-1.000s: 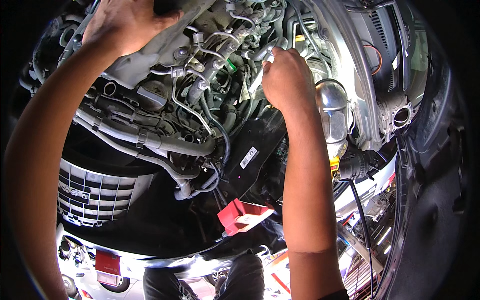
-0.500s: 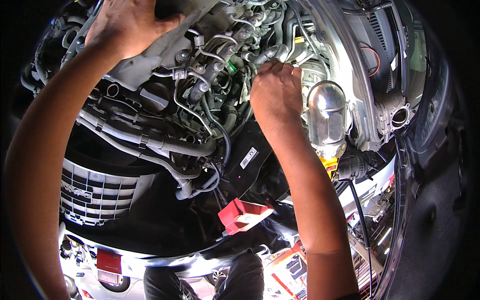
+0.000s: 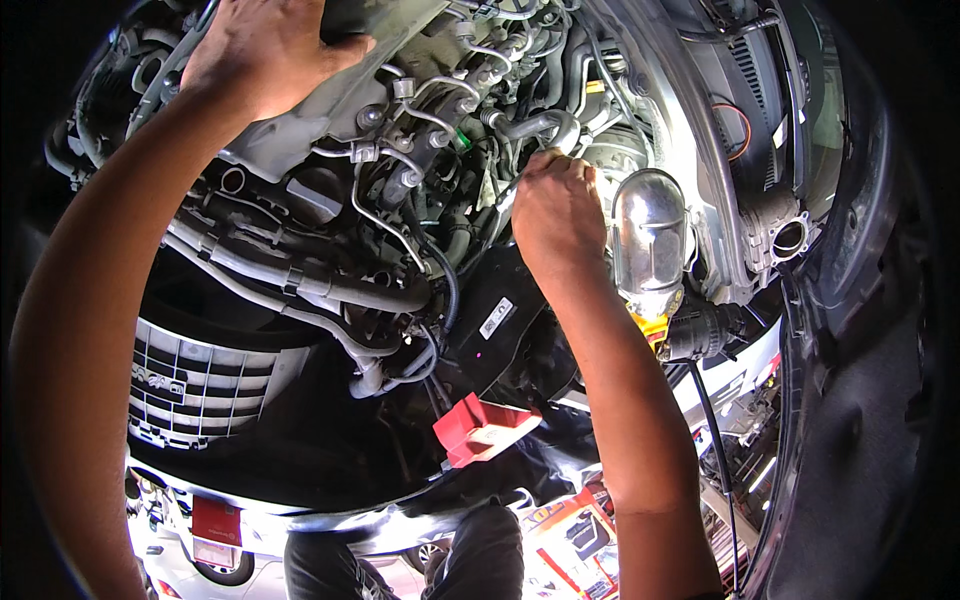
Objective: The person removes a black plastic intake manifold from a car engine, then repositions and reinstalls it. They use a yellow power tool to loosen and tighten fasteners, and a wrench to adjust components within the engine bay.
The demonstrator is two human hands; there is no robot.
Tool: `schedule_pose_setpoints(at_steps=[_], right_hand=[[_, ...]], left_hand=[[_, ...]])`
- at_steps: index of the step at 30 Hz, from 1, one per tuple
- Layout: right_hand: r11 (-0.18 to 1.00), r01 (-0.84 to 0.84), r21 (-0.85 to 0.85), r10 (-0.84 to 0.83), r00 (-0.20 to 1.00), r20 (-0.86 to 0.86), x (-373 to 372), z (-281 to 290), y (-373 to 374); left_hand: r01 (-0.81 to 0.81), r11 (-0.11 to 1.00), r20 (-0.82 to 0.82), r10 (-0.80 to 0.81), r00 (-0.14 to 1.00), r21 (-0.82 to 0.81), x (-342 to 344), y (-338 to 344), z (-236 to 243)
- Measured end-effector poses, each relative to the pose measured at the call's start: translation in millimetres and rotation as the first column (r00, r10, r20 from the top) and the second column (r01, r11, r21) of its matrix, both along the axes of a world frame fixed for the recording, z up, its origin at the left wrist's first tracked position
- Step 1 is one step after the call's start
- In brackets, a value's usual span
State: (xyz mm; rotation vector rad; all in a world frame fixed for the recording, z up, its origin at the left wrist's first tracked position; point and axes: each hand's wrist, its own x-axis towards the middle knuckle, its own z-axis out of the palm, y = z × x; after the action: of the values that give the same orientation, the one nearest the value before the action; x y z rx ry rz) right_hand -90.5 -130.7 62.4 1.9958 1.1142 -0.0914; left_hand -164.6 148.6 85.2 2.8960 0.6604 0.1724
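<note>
Engine bay pipes (image 3: 540, 124) crowd the clenched right hand (image 3: 560, 208) (contents unclear), the left hand (image 3: 268, 55) grip hidden.

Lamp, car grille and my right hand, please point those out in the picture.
Lamp (image 3: 648, 235): head view, middle of its silver body.
Car grille (image 3: 212, 385): head view, slats near its middle.
Right hand (image 3: 560, 208): head view, back of the hand.

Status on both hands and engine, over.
Left hand over grey cover, fingertips out of frame. Right hand curled near bent pipe, grip hidden. Silver dome close on its right.
</note>
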Motion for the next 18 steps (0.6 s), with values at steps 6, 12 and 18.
schedule_pose_setpoints(at_steps=[6, 12, 18], right_hand=[[0.895, 0.42, 0.15, -0.364, 0.882, -0.298, -1, 7, -4], [0.985, 0.149, 0.081, -0.127, 0.965, -0.23, 6, 20, 18], [0.738, 0.268, 0.62, 0.004, 0.916, -0.4, -74, 80, -30]], left_hand=[[0.001, 0.999, -0.039, -0.003, 0.999, -0.04, 1, 4, 2], [-0.003, 0.994, -0.057, -0.004, 0.998, -0.112, 0, 7, 3], [-0.015, 0.995, 0.013, 0.016, 1.0, -0.094, -1, -1, -1]])
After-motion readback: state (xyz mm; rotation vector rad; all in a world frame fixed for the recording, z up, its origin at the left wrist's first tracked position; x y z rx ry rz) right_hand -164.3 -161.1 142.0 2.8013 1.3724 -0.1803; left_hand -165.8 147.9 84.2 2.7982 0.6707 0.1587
